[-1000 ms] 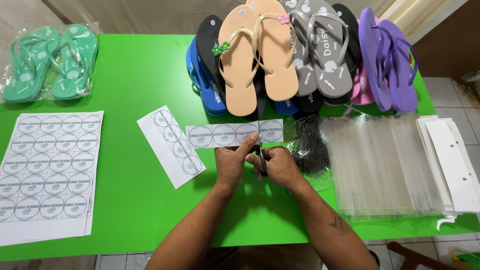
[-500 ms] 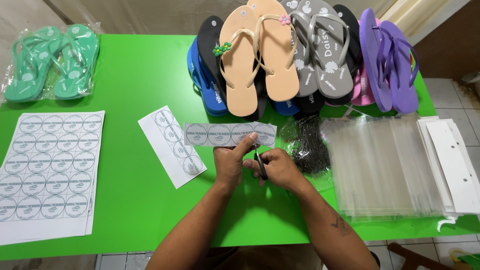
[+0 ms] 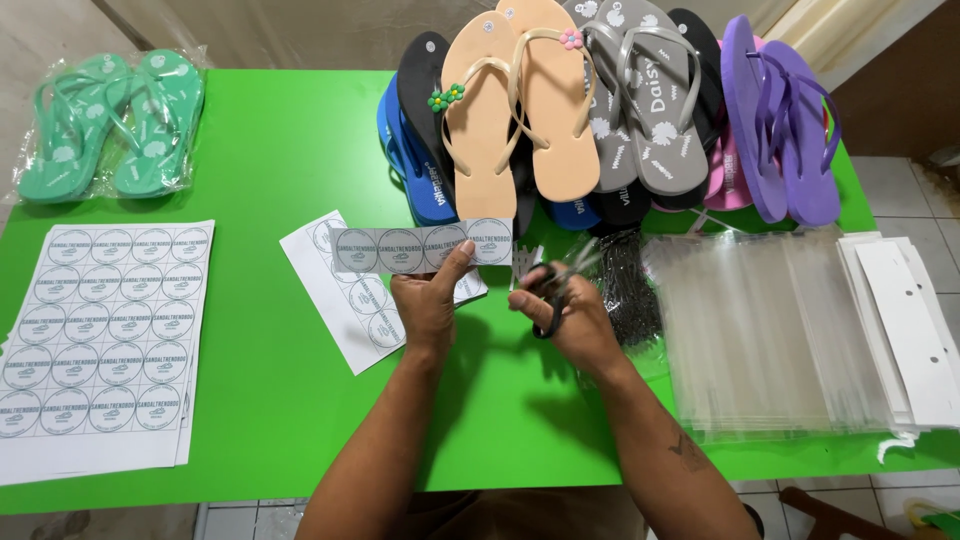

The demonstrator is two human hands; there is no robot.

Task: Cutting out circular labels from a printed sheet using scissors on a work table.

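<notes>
Left hand [image 3: 428, 312] pinched sticker strip [image 3: 420, 246] at lower edge, frame centre, above green surface [image 3: 270, 160]. Strip looked thin, light, floppy; best held near cut. Right hand [image 3: 575, 325] gripped scissors [image 3: 553, 290], blades blurred.

The blades of the black-handled scissors [image 3: 556, 285] are smeared by motion blur, so how far they gape cannot be told. The right hand [image 3: 570, 322] covers most of the handles. The left hand [image 3: 428, 305] hides the lower edge of the narrow cut strip of round paper labels [image 3: 420, 246] where its thumb presses. The big white sheet of round labels [image 3: 95, 340] is cut off at the left edge. The stack of white card headers [image 3: 905, 325] runs past the right edge. Blue rubber flip-flops [image 3: 405, 165] sit mostly buried beneath a peach pair [image 3: 520, 105].
</notes>
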